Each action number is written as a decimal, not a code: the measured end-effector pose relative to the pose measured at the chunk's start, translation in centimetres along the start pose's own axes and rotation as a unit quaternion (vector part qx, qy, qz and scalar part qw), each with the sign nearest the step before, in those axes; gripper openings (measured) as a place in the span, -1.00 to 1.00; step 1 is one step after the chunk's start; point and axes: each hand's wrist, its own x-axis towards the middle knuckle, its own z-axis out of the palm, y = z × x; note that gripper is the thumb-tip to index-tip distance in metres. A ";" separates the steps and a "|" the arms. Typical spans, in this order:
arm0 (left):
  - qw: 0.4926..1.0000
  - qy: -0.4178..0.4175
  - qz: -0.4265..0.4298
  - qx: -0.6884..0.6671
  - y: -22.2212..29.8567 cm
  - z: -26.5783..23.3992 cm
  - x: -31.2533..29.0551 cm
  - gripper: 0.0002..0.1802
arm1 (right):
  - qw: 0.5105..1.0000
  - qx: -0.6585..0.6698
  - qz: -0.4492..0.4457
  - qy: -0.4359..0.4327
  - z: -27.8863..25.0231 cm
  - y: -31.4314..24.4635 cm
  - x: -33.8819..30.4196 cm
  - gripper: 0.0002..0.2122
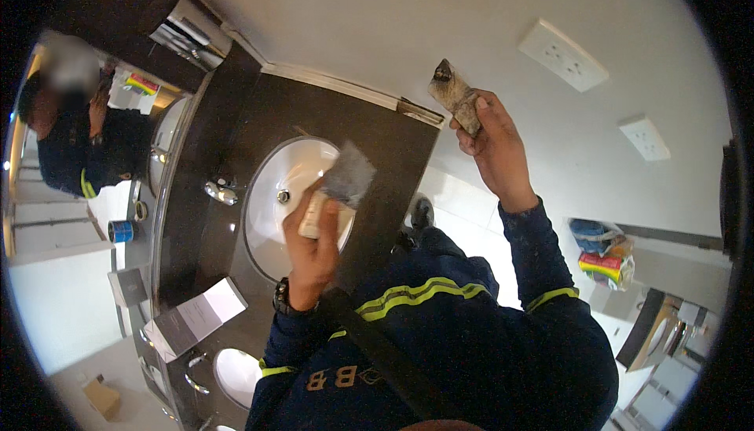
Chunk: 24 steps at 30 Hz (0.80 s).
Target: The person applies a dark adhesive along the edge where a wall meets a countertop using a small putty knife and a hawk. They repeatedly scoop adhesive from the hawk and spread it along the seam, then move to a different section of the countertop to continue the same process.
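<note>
My left hand (311,254) is closed round the pale handle of a putty knife (350,175). The wide grey blade is blurred and stands over the right rim of a white round sink (263,231). Up at the right, my right hand (501,152) pinches a flat, stained piece (453,99) with a dark patch at its tip; its exact kind is unclear. That piece is held close to the pale wall (408,22), above the end of the wall trim (338,85). Whether it touches the wall I cannot tell.
Around the sink runs a dark countertop (377,128) with a chrome faucet (221,193). A box (196,319) lies near a second sink (237,376). A mirror (78,219) stands left; wall sockets (562,55) are right. Colourful packages (603,254) sit beyond my right arm.
</note>
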 end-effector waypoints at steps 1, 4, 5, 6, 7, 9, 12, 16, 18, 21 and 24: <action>0.999 0.026 -0.012 -0.040 -0.6 0.0 -0.3 -0.65 | 1.000 0.024 0.012 0.004 -1.4 1.3 0.3 -0.67; 0.991 0.079 -0.031 -0.104 -2.2 0.2 -0.6 -0.67 | 0.991 0.082 0.073 0.073 -4.8 5.5 0.4 -0.67; 0.988 0.065 -0.050 -0.130 -2.4 0.0 -0.7 -0.68 | 0.986 0.113 0.102 0.068 -5.9 6.6 0.2 -0.70; 0.987 0.071 -0.055 -0.135 -2.7 -0.2 -0.8 -0.68 | 0.992 0.060 0.091 0.061 -6.5 7.9 0.0 -0.70; 0.985 0.076 -0.060 -0.140 -3.0 -0.2 -0.9 -0.68 | 0.995 0.007 0.081 0.054 -7.0 9.2 -0.3 -0.70; 0.979 0.094 -0.068 -0.167 -3.0 0.2 -0.8 -0.68 | 0.995 -0.018 0.091 0.042 -8.1 11.3 -0.6 -0.66; 0.981 0.100 -0.073 -0.153 -3.5 0.1 -0.8 -0.68 | 0.995 -0.002 0.091 0.034 -9.4 13.9 -0.5 -0.61; 0.984 0.089 -0.068 -0.141 -4.0 -0.2 -0.7 -0.69 | 0.980 -0.129 0.087 0.128 -9.9 15.6 -0.3 -0.59; 0.980 0.111 -0.080 -0.145 -3.8 0.2 -0.8 -0.68 | 0.974 -0.172 0.067 0.129 -10.7 17.1 0.0 -0.62; 0.980 0.104 -0.074 -0.155 -3.7 0.4 -0.6 -0.67 | 0.955 -0.257 0.037 0.142 -11.3 18.5 0.3 -0.61; 0.980 0.093 -0.076 -0.157 -3.7 0.4 -0.6 -0.67 | 0.938 -0.300 -0.004 0.173 -10.7 19.7 0.8 -0.59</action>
